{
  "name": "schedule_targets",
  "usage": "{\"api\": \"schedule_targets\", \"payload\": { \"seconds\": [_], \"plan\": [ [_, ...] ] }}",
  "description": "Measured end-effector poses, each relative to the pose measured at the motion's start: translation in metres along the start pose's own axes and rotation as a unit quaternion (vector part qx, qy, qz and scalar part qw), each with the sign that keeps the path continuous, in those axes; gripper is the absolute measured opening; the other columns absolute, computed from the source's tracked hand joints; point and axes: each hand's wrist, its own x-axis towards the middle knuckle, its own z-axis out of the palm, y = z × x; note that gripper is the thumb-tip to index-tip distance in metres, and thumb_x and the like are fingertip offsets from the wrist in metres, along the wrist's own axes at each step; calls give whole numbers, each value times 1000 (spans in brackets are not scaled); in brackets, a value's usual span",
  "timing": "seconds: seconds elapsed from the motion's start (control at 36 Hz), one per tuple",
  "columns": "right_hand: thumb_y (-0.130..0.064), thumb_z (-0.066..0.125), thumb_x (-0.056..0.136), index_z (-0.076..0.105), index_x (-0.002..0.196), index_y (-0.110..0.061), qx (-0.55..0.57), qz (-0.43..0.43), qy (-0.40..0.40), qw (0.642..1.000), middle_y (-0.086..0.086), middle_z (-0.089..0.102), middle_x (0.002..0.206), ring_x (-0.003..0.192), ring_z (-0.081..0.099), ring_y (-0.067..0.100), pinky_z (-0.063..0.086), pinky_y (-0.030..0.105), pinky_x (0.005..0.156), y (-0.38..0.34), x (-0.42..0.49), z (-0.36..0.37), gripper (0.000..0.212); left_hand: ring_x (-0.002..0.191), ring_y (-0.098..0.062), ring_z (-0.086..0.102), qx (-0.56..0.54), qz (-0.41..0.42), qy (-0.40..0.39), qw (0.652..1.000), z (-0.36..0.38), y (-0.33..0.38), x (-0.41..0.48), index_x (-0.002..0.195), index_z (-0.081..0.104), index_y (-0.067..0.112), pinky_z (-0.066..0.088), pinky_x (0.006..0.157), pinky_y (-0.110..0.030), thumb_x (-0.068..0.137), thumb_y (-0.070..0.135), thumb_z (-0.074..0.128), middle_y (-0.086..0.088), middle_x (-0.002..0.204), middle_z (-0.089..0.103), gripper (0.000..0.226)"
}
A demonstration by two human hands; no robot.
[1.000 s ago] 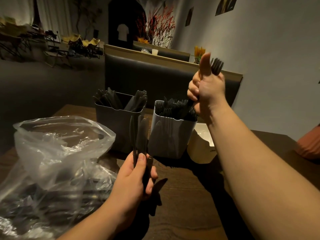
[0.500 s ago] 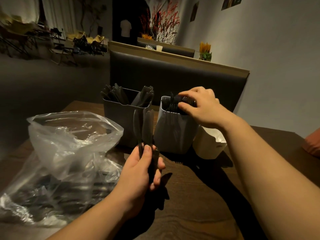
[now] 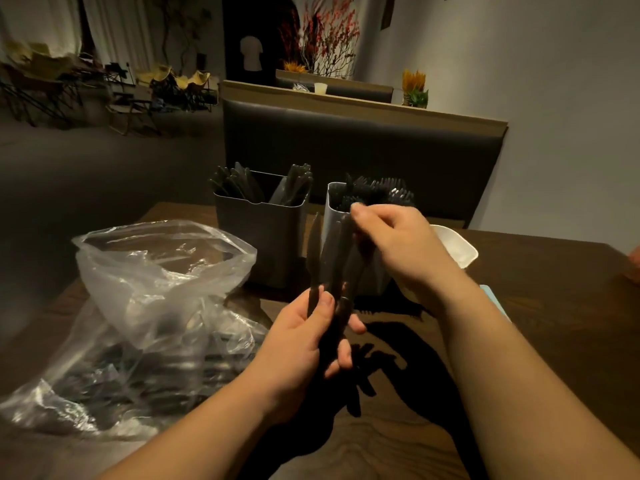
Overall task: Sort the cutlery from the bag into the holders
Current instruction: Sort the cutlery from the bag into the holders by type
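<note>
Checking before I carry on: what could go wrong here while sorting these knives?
The left hand grips several knives only by their handles; pulling one out could spill the rest. The right hand works close to the crammed fork holder and could knock it.

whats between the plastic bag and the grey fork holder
The dark holder, with black cutlery standing in it, sits between the bag and the fork holder. The head view shows this.
</note>
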Motion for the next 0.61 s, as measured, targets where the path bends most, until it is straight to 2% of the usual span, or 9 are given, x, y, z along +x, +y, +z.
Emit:
{"api": "schedule_targets", "payload": {
  "seconds": [0.06, 0.11, 0.17, 0.22, 0.31, 0.39, 0.44, 0.53, 0.61],
  "plan": [
    [-35, 62, 97, 77, 83, -23, -33, 15, -63, 997, 3, 74, 82, 83, 70, 16, 55, 36, 78, -10, 5, -6, 24, 48, -18, 50, 4, -3, -6, 1000, 1, -1, -1, 107, 56, 9, 39, 42, -21, 91, 37, 49, -11, 81, 68, 33],
    [-32, 66, 95, 78, 83, -25, -40, 15, -84, 996, -4, 75, 79, 78, 69, 5, 52, 23, 71, -13, 9, -10, 18, 47, -17, 49, 8, 0, -4, 1000, 0, -1, 1, 106, 54, 6, 41, 45, -23, 90, 36, 50, -9, 77, 67, 34],
    [-31, 67, 94, 77, 80, -26, -22, -1, -50, 999, -8, 71, 71, 70, 64, -4, 47, 14, 65, -12, 13, -13, 18, 48, -16, 47, 20, 9, -4, 1000, -2, 0, 2, 106, 52, 2, 43, 48, -24, 91, 34, 51, -7, 73, 65, 35],
    [-27, 64, 96, 73, 79, -23, 13, -21, 23, 999, -11, 65, 66, 60, 58, -9, 43, 7, 56, -10, 18, -17, 19, 49, -15, 46, 43, 14, 4, 999, -6, 0, 4, 103, 54, 4, 42, 49, -23, 93, 30, 51, -7, 76, 63, 28],
    [-27, 59, 100, 70, 83, -20, 118, 17, 139, 983, -9, 62, 68, 53, 57, -7, 45, 10, 51, -4, 21, -34, 21, 51, -14, 44, 92, -3, 18, 996, -9, -2, 5, 101, 57, 12, 37, 47, -21, 102, 27, 47, -5, 73, 59, 19],
    [-28, 58, 101, 69, 87, -18, 200, 29, 210, 957, -9, 60, 62, 53, 57, 0, 46, 15, 49, 1, 12, -52, 20, 48, -12, 37, 59, -7, 46, 997, -8, -2, 7, 98, 56, 13, 28, 45, -21, 105, 28, 43, -3, 70, 51, 21],
    [-25, 57, 101, 68, 91, -18, 200, 12, 242, 949, -6, 65, 68, 59, 61, 4, 49, 17, 51, 2, 1, -57, 17, 48, -11, 34, 29, -14, 70, 997, -8, 0, 10, 107, 60, 11, 25, 46, -22, 104, 31, 43, -1, 68, 49, 26],
    [-19, 57, 101, 66, 93, -17, 238, 34, 233, 942, 3, 72, 79, 60, 65, 11, 50, 19, 49, 6, -17, -55, 12, 49, -12, 32, -15, -14, 81, 997, -8, 2, 10, 119, 60, 12, 22, 47, -24, 102, 32, 45, 0, 67, 47, 30],
    [-13, 54, 100, 63, 95, -10, 332, 139, 146, 921, 8, 74, 81, 59, 67, 14, 49, 19, 45, 13, -35, -37, 10, 49, -11, 33, -29, -17, 87, 996, -9, 6, 10, 121, 59, 15, 25, 47, -24, 102, 30, 46, 0, 67, 46, 27]
  ]
}}
